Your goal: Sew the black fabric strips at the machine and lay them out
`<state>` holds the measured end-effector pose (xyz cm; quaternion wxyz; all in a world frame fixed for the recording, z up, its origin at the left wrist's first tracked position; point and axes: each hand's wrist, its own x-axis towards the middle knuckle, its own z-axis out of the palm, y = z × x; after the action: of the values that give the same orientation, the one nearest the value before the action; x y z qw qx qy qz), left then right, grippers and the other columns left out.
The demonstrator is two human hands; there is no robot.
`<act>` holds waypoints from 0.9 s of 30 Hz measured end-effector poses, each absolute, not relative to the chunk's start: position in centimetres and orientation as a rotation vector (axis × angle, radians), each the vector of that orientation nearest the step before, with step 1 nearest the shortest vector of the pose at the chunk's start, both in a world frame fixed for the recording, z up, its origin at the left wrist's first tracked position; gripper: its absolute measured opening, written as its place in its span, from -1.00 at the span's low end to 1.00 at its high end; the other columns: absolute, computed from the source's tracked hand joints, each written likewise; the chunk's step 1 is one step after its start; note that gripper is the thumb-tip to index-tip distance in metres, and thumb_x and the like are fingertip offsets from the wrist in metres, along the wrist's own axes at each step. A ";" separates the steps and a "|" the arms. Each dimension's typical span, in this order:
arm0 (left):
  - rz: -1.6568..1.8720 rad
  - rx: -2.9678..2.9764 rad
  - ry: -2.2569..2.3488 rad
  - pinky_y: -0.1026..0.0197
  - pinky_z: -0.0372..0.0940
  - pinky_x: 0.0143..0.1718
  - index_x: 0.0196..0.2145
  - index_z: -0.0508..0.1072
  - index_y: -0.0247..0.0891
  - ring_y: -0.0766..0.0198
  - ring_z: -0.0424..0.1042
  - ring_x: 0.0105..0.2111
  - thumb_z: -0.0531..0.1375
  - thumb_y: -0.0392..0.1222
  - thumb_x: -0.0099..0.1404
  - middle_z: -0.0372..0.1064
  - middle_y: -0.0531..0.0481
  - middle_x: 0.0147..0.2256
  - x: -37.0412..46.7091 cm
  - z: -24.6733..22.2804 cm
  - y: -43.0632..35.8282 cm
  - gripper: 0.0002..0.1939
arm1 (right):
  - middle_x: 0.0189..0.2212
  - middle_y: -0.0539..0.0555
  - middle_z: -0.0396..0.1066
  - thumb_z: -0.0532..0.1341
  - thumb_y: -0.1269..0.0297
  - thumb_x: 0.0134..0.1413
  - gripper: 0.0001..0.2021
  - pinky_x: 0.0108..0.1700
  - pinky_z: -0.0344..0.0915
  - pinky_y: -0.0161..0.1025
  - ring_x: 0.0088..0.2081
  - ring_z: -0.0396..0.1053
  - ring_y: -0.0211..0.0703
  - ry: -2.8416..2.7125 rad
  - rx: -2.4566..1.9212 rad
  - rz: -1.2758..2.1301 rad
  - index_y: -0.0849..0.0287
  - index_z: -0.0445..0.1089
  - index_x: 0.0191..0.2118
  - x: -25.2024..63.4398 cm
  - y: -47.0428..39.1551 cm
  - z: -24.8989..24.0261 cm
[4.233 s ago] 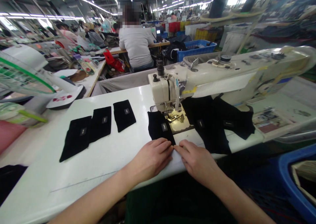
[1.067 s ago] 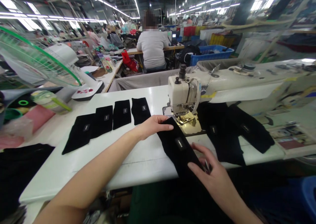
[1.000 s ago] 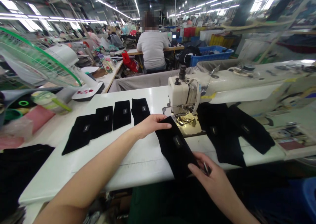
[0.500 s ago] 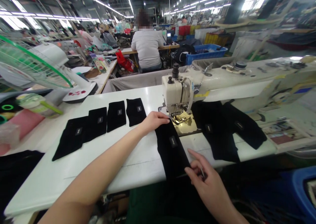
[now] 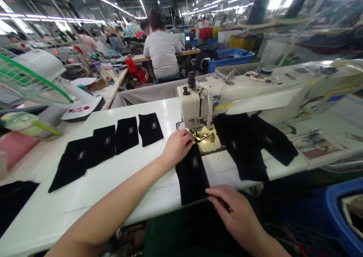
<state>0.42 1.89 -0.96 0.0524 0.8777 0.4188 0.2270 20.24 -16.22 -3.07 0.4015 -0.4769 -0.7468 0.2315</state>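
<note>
A black fabric piece (image 5: 193,179) with a small label lies on the white table (image 5: 127,185), its far end at the needle area of the sewing machine (image 5: 188,106). My left hand (image 5: 179,145) pinches that far end beside the gold needle plate (image 5: 211,140). At the near right corner, my right hand (image 5: 234,208) holds the same piece between thumb and fingers. Several labelled black pieces (image 5: 127,136) are laid out in a row to the left. More black pieces (image 5: 245,151) lie right of the needle plate.
A green-rimmed fan (image 5: 34,79) stands at the left. A blue bin (image 5: 334,208) is at the lower right. Ahead, a person in a white top (image 5: 162,53) sits with their back turned, near a blue basket (image 5: 231,58).
My left hand has curled its fingers in at the machine. The fabric's far end is nearer the needle, and my right hand has drawn its fingers together at the near corner. The view has shifted slightly.
</note>
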 end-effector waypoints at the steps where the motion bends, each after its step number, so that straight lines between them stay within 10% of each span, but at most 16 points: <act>1: 0.696 2.680 1.236 0.10 0.34 -0.16 -0.32 0.55 -0.28 0.15 0.39 -0.25 0.24 -0.28 0.35 0.41 -0.09 -0.28 0.3 -1.1 1.9 -0.91 | -0.26 0.08 0.52 0.12 0.43 0.33 -0.79 -0.21 0.45 -0.25 -0.27 0.49 -0.16 -1.932 -1.150 0.523 0.11 0.45 -0.05 20.3 -16.1 -3.1; 27: 0.675 2.872 1.145 0.08 0.36 -0.14 -0.18 0.54 -0.29 0.13 0.34 -0.22 0.09 -0.25 0.45 0.37 -0.13 -0.24 -0.5 -1.6 2.6 -0.79 | -0.24 0.13 0.48 0.01 0.43 0.40 -0.78 -0.27 0.40 -0.22 -0.27 0.47 -0.11 -2.139 -1.181 0.199 0.20 0.41 -0.12 20.7 -14.6 -2.6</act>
<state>-0.55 2.62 -1.60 -0.0117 0.9075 0.3616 0.2133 20.65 -14.62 -2.56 0.3384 -0.4534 -0.8210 0.0764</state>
